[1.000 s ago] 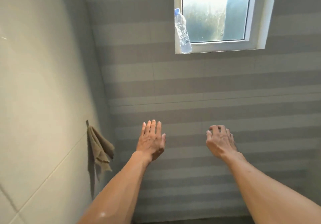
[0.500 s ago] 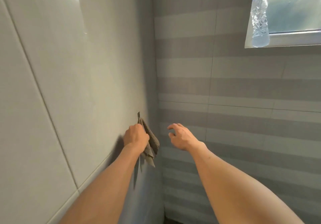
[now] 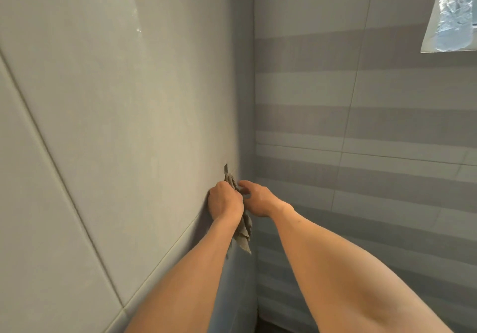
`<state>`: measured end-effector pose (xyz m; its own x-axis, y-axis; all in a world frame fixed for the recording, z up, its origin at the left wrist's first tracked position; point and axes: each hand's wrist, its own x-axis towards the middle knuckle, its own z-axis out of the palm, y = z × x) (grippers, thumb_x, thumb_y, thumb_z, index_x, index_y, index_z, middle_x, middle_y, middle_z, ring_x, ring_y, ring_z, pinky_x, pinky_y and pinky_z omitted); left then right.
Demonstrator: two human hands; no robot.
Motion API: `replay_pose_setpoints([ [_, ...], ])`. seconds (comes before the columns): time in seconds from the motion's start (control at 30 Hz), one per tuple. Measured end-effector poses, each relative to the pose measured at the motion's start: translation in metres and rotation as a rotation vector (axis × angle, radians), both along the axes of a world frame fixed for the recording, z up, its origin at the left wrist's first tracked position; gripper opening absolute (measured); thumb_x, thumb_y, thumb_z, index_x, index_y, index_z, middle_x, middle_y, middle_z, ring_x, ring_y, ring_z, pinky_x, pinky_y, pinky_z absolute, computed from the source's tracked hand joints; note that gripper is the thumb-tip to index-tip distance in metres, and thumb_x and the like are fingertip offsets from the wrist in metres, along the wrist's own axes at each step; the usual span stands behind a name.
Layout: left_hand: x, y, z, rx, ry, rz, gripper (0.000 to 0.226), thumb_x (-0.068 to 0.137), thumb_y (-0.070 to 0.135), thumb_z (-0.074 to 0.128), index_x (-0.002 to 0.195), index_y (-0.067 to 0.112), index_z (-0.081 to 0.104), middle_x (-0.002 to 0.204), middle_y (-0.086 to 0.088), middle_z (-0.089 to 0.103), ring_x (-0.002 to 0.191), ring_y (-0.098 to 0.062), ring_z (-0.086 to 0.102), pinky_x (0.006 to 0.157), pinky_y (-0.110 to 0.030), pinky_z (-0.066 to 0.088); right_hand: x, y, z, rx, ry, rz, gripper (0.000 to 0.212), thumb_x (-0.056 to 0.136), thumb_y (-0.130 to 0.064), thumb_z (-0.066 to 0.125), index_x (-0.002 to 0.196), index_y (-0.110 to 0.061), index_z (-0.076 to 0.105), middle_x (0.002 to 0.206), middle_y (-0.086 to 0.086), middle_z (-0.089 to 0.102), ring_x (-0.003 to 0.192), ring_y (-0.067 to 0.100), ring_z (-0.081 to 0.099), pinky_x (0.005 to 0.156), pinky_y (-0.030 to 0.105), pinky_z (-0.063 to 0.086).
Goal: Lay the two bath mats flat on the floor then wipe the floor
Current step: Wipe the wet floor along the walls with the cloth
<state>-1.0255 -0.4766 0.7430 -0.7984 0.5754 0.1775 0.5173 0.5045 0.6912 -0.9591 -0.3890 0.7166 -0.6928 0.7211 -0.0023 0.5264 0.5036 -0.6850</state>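
A small grey-brown cloth [image 3: 244, 232] hangs from a hook [image 3: 225, 168] on the pale tiled left wall, close to the room's corner. My left hand [image 3: 225, 201] is closed around the cloth's upper part, with its lower end dangling below my wrist. My right hand [image 3: 259, 199] is beside it, fingers curled against the cloth from the right; whether it grips the cloth is unclear. No bath mat and no floor are in view.
The striped grey tiled wall [image 3: 374, 131] fills the right side. A clear plastic bottle [image 3: 450, 15] stands on the window ledge at the top right. The left wall [image 3: 103, 113] is glossy with diagonal tile joints.
My view has swung left toward the corner. My left hand went from open in the air to gripping the hanging cloth, and my right hand has moved in to touch it.
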Motion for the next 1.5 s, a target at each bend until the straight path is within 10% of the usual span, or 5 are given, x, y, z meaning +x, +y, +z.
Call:
replay_pose_setpoints([
  [0.2,-0.005,0.012,-0.001,0.174,-0.025,0.006,0.026,0.087,0.028,0.057,0.085,0.007,0.073,0.089,-0.012,0.074,0.087,-0.032,0.069,0.067,-0.03,0.05,0.005,0.017,0.004,-0.001,0.12,-0.126,0.025,0.092,-0.025,0.058,0.115,-0.02,0.066,0.1,0.0,0.068,0.092,0.019,0.062,0.071,0.025,0.044],
  [0.53,0.049,0.07,0.013,0.352,0.118,-0.282,0.018,0.092,0.028,0.051,0.089,0.012,0.058,0.095,-0.006,0.064,0.091,-0.03,0.057,0.081,-0.038,0.045,0.13,0.064,0.05,0.09,0.219,-0.439,0.021,0.083,-0.037,0.057,0.088,-0.017,0.061,0.083,0.004,0.07,0.08,0.024,0.069,0.075,0.035,0.055],
  [0.83,0.159,0.137,-0.056,0.101,0.123,-0.705,0.016,0.098,0.02,0.042,0.103,0.01,0.054,0.102,-0.015,0.066,0.094,-0.036,0.058,0.072,-0.035,0.04,0.297,0.064,-0.007,-0.115,0.131,-0.626,0.01,0.077,-0.021,0.066,0.082,-0.014,0.06,0.07,0.008,0.068,0.057,0.015,0.066,0.063,0.029,0.062],
  [1.23,0.314,0.188,-0.129,-0.085,0.116,-1.228,0.009,0.098,0.02,0.042,0.096,0.016,0.05,0.09,-0.012,0.065,0.09,-0.035,0.06,0.071,-0.037,0.042,0.462,0.032,-0.088,-0.315,-0.012,-0.926,0.022,0.077,-0.035,0.066,0.098,-0.029,0.069,0.083,0.003,0.074,0.066,0.017,0.071,0.078,0.036,0.062],
  [1.5,0.362,0.223,-0.219,-0.386,0.149,-1.731,0.021,0.079,0.031,0.063,0.097,0.02,0.059,0.092,0.003,0.061,0.083,-0.014,0.057,0.067,-0.026,0.042,0.496,0.011,-0.188,-0.465,-0.102,-1.206,0.031,0.075,-0.046,0.08,0.073,-0.022,0.061,0.085,-0.003,0.064,0.077,0.016,0.059,0.069,0.035,0.049],
])
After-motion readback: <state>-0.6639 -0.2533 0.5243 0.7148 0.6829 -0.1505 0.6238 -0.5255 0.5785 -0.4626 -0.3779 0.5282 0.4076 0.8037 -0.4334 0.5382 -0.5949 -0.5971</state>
